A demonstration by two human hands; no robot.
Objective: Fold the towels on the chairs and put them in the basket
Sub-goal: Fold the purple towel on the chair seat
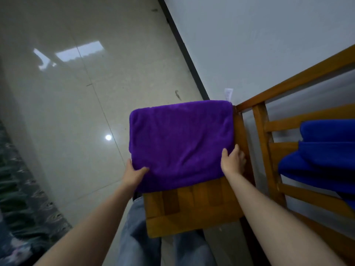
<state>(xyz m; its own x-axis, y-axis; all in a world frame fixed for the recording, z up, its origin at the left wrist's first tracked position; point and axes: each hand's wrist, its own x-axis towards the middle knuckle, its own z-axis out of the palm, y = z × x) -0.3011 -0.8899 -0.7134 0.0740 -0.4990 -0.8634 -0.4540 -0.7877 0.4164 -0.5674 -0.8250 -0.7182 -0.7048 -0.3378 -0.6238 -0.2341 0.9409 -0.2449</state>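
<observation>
A purple towel (pixel 180 143), folded into a thick rectangle, lies flat on the wooden chair seat (pixel 192 208) and hangs past its far and left edges. My left hand (pixel 134 174) grips the towel's near left corner, thumb on top. My right hand (pixel 233 160) holds the near right edge, fingers curled under beside the chair's side rail. A blue towel (pixel 322 156) is draped in folds over the chair back's slats (pixel 267 143) at the right. No basket is in view.
Glossy tiled floor (pixel 76 112) spreads to the left, a white wall (pixel 259 45) with a dark skirting strip stands behind the chair. A dark patterned rug (pixel 23 198) lies at the lower left. My jeans-clad legs (pixel 138 237) stand against the seat's front.
</observation>
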